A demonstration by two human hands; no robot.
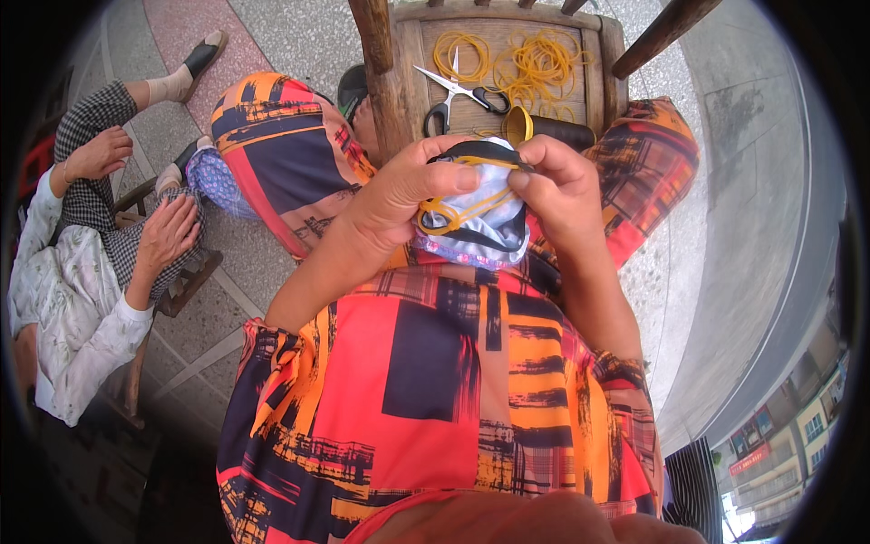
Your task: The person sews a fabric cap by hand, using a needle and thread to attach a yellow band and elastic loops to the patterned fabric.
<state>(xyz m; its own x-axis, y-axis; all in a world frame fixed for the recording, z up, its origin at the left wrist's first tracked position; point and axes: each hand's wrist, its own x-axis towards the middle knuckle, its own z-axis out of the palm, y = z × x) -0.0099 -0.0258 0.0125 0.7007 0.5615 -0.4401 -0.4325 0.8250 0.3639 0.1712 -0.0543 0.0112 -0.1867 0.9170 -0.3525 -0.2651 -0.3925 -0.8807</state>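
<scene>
My left hand (408, 183) grips the left side of a small gathered fabric piece (489, 180), its thumb lying across the front. The cloth has a pale, shiny inner face, black edging and a pink-and-purple patterned lower edge. My right hand (561, 180) pinches its black edge at the upper right between thumb and fingertips. Yellow elastic cord (448, 216) runs across the pale cloth and loops into a tangle at the left. The fingers curled behind the fabric are partly hidden. Both hands are above my lap, in front of a wooden chair seat (469, 126).
On the seat lie spread scissors (452, 88) with black handles, a coil of yellow cord (462, 54), a looser yellow heap (544, 64) and a dark thread spool (563, 132) beside a yellow ring-shaped piece (518, 124). A seated person (88, 272) is at left, near blue flowered fabric (219, 183).
</scene>
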